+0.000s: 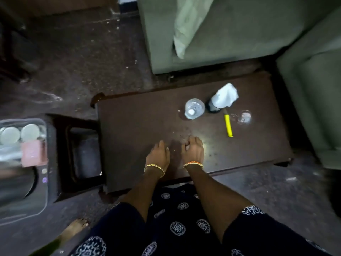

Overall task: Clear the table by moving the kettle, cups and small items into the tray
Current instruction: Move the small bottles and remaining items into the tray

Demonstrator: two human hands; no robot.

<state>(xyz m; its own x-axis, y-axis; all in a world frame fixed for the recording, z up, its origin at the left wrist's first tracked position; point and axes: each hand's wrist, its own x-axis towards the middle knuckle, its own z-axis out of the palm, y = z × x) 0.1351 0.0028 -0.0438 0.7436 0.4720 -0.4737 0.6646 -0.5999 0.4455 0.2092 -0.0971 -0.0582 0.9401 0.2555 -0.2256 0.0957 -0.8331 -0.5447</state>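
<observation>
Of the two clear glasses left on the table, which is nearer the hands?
The clear glass left of the dark bottle is nearer the right hand and left hand. The other glass stands beyond the yellow-handled knife, toward the sofa.

You are looking at a dim, murky picture. A pale patch of glare sits on the desk [239, 145] just right of your hands, and the clear cup [194, 109] catches a soft glint. The tray [48, 163] at the left edge is smeared with motion blur, the corners sink into dark, and straight edges bow outward near the frame's borders.
</observation>
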